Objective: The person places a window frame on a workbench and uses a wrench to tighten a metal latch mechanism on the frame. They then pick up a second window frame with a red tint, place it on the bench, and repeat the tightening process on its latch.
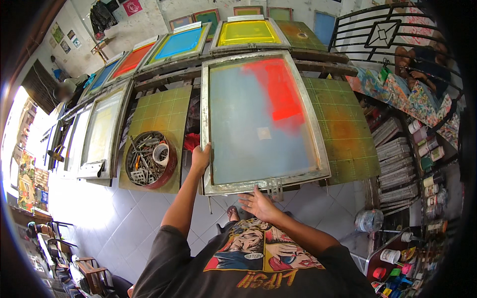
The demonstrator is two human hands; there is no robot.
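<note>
A large screen-printing frame (316, 144) lies in front of me, its metal edges worn and smeared. Its mesh is grey-blue, with a bright red patch at the upper right and a small pale square near the middle. My left hand (200, 159) is closed on the frame's left side, low down. Just below the near edge, my right hand (261, 204) is open, fingers spread and palm bare. A small metal hinge piece (275, 189) sticks out from that edge beside it. Behind my left hand a bit of red cloth (192, 141) shows.
Left of the frame, a round tub of tools (169, 174) sits on a green board (161, 107). Another green board (340, 129) lies right. Screens with blue, red and yellow mesh (248, 32) line the back. Stacked frames (397, 164) and paint jars stand right. A person (425, 64) sits far right.
</note>
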